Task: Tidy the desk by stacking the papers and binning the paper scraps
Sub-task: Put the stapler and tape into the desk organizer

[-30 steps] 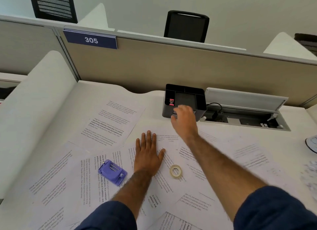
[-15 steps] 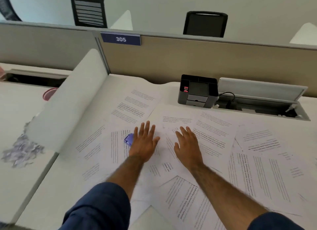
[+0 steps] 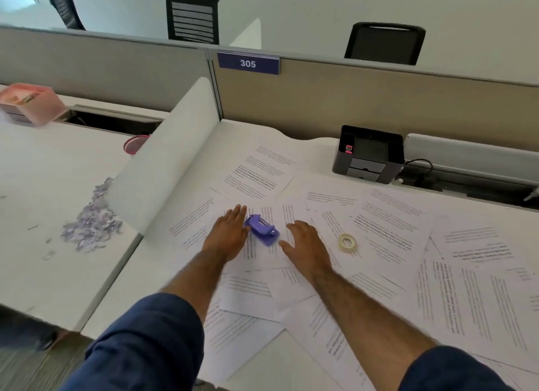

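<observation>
Two hands: we are laying left hand (image 3: 226, 236) and right hand (image 3: 303, 245) open, gripping nothing, on papers (image 3: 390, 224) spreading over tabletop (image 3: 151, 274) | purple punch (image 3: 261, 230) lying between them | paper scraps (image 3: 90, 224) lying at 9 o'clock

Hole punch (image 3: 261, 229) on papers (image 3: 388, 230) — between hands
</observation>
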### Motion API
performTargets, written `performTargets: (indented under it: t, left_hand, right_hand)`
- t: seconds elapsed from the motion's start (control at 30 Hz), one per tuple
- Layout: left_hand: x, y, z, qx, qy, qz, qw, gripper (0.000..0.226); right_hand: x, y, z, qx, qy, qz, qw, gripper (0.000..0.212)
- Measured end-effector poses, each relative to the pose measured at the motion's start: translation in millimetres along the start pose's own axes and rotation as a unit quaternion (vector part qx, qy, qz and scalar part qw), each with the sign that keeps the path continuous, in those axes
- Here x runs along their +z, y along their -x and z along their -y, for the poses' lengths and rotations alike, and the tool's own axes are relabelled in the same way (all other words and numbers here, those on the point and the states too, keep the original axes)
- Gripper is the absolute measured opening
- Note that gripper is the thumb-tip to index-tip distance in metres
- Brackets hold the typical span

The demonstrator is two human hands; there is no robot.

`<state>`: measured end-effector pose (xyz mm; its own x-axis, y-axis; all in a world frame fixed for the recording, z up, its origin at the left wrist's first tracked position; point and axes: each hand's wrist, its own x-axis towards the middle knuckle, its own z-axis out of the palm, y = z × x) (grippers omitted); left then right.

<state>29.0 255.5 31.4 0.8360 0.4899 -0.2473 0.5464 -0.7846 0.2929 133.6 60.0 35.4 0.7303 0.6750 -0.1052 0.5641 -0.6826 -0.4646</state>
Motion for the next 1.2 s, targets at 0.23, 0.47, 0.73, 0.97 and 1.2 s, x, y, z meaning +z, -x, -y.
performTargets:
  t: [0.23,0.47,0.73,0.97,1.2]
  left_hand:
    - [9.3,-12.0,12.5,0.031,0.004,-0.025,0.999,0.056]
    - [1.9,-20.7,15.7,0.014,0.069,-0.050,0.996,0.034]
    - [-7.3,-37.1,18.0,-0.003,0.226,0.002,0.974,0.029]
    - [-12.4,-49.5,12.5,-0.102,0.343,0.023,0.934,0.032]
    - [-18.1,-51.5,7.1,-0.191,0.510,0.104,0.832,0.033]
  right_hand:
    - [30.1,-19.5,45.2,0.025,-0.056,-0.018,0.998,0.039]
    - [42.6,-29.7,61.7,0.060,-0.028,-0.027,0.997,0.039]
    - [48.2,-43.0,72.4,0.113,-0.035,-0.042,0.992,0.022]
    - [47.5,-46.4,68.8,0.135,-0.070,-0.046,0.987,0.023]
    - [38.4,-43.4,71.2,0.146,-0.113,-0.050,0.981,0.023]
